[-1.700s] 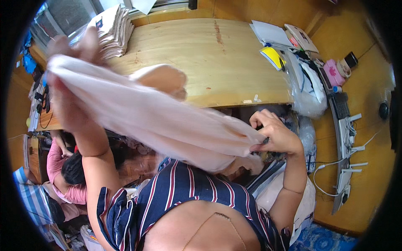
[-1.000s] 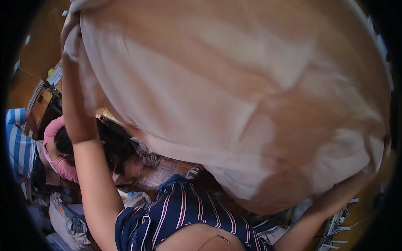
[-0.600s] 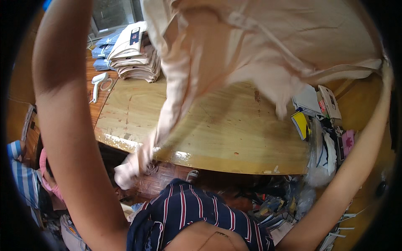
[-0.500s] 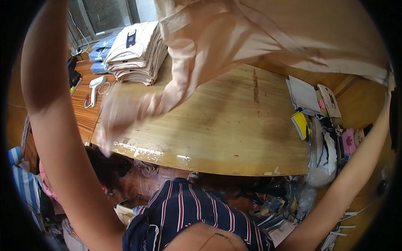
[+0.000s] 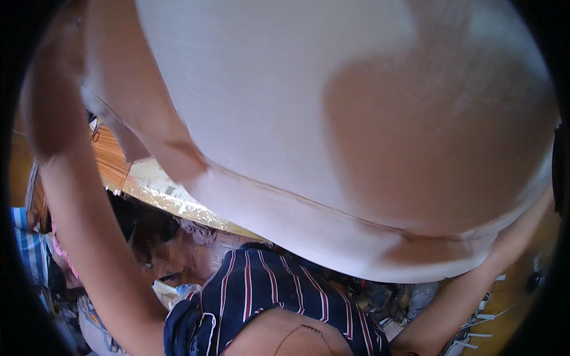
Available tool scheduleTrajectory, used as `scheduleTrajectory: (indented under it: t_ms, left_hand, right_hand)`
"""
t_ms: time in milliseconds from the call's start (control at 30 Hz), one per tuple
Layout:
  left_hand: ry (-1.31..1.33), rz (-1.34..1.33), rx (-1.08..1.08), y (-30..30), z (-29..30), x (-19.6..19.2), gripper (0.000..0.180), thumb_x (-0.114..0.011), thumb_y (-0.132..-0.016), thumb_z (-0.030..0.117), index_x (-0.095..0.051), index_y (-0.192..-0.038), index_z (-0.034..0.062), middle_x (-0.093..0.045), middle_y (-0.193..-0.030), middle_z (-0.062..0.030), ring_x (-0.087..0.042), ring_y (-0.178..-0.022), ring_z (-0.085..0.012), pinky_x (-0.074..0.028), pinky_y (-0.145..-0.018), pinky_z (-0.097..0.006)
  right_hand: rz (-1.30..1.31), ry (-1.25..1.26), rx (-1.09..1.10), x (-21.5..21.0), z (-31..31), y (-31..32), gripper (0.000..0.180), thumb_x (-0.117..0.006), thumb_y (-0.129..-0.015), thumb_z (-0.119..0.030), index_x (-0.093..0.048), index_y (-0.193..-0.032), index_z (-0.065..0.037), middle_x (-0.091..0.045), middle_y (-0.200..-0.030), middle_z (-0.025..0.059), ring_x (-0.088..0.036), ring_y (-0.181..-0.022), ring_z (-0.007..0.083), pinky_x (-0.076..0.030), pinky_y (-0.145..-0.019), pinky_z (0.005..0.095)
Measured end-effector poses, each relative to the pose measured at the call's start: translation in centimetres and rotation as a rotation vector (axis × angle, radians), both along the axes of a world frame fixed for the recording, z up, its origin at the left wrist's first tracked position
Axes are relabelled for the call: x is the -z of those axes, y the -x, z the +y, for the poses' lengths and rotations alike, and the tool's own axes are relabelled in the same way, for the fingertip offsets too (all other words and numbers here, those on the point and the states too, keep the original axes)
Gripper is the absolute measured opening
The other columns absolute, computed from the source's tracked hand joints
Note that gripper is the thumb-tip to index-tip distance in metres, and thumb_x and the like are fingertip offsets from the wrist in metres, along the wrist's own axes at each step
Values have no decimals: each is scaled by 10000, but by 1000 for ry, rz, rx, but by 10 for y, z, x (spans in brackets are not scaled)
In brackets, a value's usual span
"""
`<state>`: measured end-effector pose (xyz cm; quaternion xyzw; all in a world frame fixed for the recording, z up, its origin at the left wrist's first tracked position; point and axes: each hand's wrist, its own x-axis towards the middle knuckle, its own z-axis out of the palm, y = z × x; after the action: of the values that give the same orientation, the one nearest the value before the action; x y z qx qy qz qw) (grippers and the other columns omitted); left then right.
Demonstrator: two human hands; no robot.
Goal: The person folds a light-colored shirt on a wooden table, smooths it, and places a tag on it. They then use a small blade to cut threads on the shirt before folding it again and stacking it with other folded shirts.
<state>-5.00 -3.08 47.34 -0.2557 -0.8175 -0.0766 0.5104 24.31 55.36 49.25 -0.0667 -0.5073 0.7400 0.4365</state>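
Observation:
A pale cream long-sleeved shirt [image 5: 255, 101] is spread wide in the air before me, its broad body filling most of the view. A stitched seam runs along its lower edge, which hangs down near my waist. My left forearm [image 5: 77, 202] rises along the shirt's left side, and the hand lies outside the picture. On the right, my right forearm [image 5: 457, 302] reaches up behind the cloth's edge; that hand does not show either. A soft shadow falls across the right part of the cloth.
Behind the shirt, the wooden table's worn front edge [image 5: 172, 193] shows at left, with an orange-brown wood surface [image 5: 110, 151] beyond. Blue-and-white striped cloth [image 5: 32, 249] hangs at far left. Clutter lies under the table; thin white strips [image 5: 475, 332] lie at lower right.
The shirt has swung down and toward me, opening out flat. It now covers most of the table, the folded stack and the items at right. My left arm has shifted slightly.

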Motion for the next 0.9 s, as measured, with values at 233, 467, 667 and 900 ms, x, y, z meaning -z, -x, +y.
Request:
scheduleTrajectory:
  t_ms: [233, 467, 667, 900]
  left_hand:
    - [-34, 65, 200, 14, 37, 70, 155, -545, -751, 181, -599, -813, 50, -601, -719, -106, -578, -650, -226, -455, -604, -311]
    - [33, -716, 210, -31, 2, 365, 155, -513, -778, 170, -603, -843, 61, -608, -749, -120, -592, -667, -255, -457, -616, -314]
    - [-214, -1092, 129, -124, -29, 462, 177, -610, -701, 177, -610, -823, 49, -587, -778, -165, -572, -716, -321, -449, -637, -380]
    - [-153, -1111, 79, -154, -21, 463, 278, -646, -657, 113, -585, -925, 66, -533, -878, -158, -552, -788, -330, -449, -683, -373]
  right_hand:
    - [-358, -196, 283, 219, 86, 142, 414, -462, -822, -50, -306, -1206, -70, -507, -1072, 156, -534, -942, 282, -469, -716, 350]
    - [-370, -538, 337, 372, -187, 152, 378, -447, -766, 54, -391, -1130, -31, -540, -977, 155, -567, -763, 212, -463, -644, 271]
    - [-485, -539, -615, 476, -406, 149, 183, -467, -771, 21, -566, -922, -3, -556, -796, 78, -556, -665, 144, -455, -610, 255]
    - [-594, -946, -521, 496, -419, 127, 220, -534, -700, 69, -599, -891, -18, -504, -880, 113, -523, -801, 252, -429, -715, 316]
